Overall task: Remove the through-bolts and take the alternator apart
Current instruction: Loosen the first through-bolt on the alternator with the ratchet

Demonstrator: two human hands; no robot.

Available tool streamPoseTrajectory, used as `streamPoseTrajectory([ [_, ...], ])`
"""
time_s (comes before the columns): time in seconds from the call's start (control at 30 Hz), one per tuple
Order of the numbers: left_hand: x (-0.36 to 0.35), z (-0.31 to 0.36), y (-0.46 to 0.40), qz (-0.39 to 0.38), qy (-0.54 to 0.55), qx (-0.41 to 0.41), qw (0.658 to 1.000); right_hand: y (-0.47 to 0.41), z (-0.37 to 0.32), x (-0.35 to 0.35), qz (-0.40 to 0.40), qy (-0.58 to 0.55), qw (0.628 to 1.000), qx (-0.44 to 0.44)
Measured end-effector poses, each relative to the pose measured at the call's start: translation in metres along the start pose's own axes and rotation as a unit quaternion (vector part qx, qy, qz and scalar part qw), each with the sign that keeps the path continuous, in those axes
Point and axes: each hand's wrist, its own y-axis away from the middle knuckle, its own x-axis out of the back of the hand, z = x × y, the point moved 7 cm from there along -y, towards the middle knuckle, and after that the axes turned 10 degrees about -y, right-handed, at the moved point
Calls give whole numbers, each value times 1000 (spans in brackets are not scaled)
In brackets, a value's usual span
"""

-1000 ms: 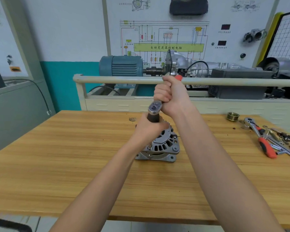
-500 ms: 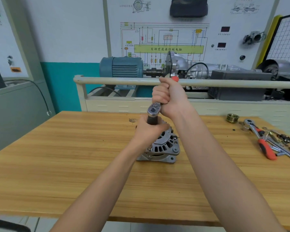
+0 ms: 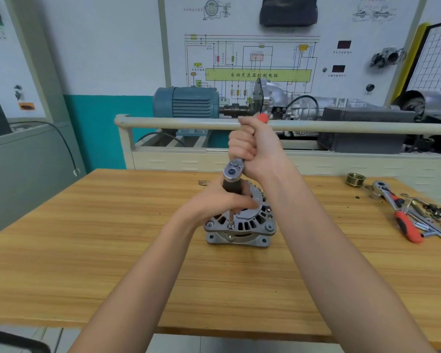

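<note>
Head view: both hands (image 3: 255,151) grip ratchet (image 3: 232,171) on alternator (image 3: 242,225).

Left hand (image 3: 218,201) and right hand (image 3: 255,151): bare, no gloves. Both forearms uncovered. No rings, watch or sleeves in view.

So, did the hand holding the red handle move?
Yes. The right hand swung the ratchet handle a little to the left, toward the blue motor behind the rail. The alternator stayed put.
</note>
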Motion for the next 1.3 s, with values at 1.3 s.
streamPoseTrajectory([
  [1.3, 10, -8, -3, 272, 73, 90, 955, 0, -20, 18, 52, -108, 980, 159],
])
